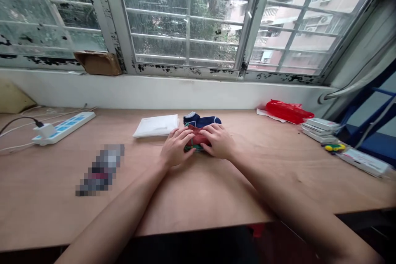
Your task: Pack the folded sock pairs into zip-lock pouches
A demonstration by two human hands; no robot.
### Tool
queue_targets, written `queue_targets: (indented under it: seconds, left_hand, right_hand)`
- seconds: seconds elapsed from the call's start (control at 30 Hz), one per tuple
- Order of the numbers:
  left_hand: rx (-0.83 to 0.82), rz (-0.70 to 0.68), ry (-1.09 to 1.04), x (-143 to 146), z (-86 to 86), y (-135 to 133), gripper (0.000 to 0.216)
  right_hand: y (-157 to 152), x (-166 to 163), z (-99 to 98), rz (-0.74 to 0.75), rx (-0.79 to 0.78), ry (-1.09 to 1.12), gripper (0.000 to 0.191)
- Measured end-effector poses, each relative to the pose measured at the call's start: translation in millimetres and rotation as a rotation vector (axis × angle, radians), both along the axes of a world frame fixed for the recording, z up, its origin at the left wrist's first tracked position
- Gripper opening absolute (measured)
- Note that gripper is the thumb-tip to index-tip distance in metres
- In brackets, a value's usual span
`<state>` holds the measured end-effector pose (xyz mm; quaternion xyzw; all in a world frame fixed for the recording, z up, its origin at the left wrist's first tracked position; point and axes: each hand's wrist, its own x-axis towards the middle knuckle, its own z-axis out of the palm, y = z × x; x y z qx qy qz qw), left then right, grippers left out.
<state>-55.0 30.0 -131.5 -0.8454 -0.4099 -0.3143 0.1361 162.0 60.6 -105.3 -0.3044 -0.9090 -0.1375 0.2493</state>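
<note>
A red sock with green trim (196,139) lies folded on the wooden desk (198,189) in the middle. My left hand (175,147) rests on its left side with the fingers curled over the cloth. My right hand (217,142) presses on its right side, fingers bent down onto it. Just behind the red sock lies a navy blue sock (202,120), touching it. A white flat packet (157,126) sits to the left of the socks.
A white and blue power strip (63,128) with a plugged charger lies at the far left. A blurred object (100,170) lies left of my arms. A red plastic bag (287,111), stacked boxes (320,128) and a yellow item (334,147) are at the right. A barred window runs behind.
</note>
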Motion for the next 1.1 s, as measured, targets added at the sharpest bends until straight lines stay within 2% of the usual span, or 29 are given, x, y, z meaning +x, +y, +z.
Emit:
queue_targets:
  seconds: [0.2, 0.3, 0.43, 0.53, 0.6, 0.7, 0.8, 0.9, 1.0, 1.03, 1.1]
  left_hand:
    - [-0.107, -0.009, -0.035, 0, -3.8, 8, 0.032]
    - [-0.137, -0.016, -0.084, -2, -3.5, 9, 0.033]
    - [-0.164, -0.023, -0.139, -4, -4.6, 10, 0.042]
    - [-0.145, -0.018, -0.175, -6, -2.3, 14, 0.041]
    - [-0.102, -0.005, -0.246, -8, 6.0, 17, 0.032]
    - [-0.079, -0.033, -0.475, -9, 30.1, 15, 0.020]
    - [-0.249, -0.154, -0.754, -6, 53.1, 4, 0.024]
    - [-0.434, -0.223, -0.954, 4, 55.2, -8, 0.024]
    - [-0.520, -0.209, -1.075, 16, 36.0, -13, 0.025]
    - [-0.534, -0.200, -1.099, 19, 27.8, -13, 0.025]
    - [-0.542, -0.177, -1.128, 23, 13.5, -11, 0.026]
  right_hand:
    - [12, -8, -4.0, -0.041, -0.112, -0.147, 0.031]
    - [18, -10, -3.7, -0.037, -0.130, -0.167, 0.031]
    - [24, -13, -1.8, -0.040, -0.157, -0.182, 0.022]
    - [27, -14, 6.4, -0.065, -0.129, -0.159, 0.023]
    - [27, -12, 18.3, -0.059, -0.093, -0.106, 0.023]
    - [20, -7, 42.5, -0.008, -0.096, 0.034, 0.024]
    - [2, 1, 57.7, 0.091, -0.197, 0.238, 0.029]
    - [-16, 6, 46.9, 0.165, -0.357, 0.413, 0.031]
    - [-29, 5, 15.8, 0.167, -0.526, 0.506, 0.031]
    - [-31, 3, 4.7, 0.171, -0.579, 0.518, 0.037]
    - [-34, -1, -13.7, 0.191, -0.674, 0.518, 0.062]
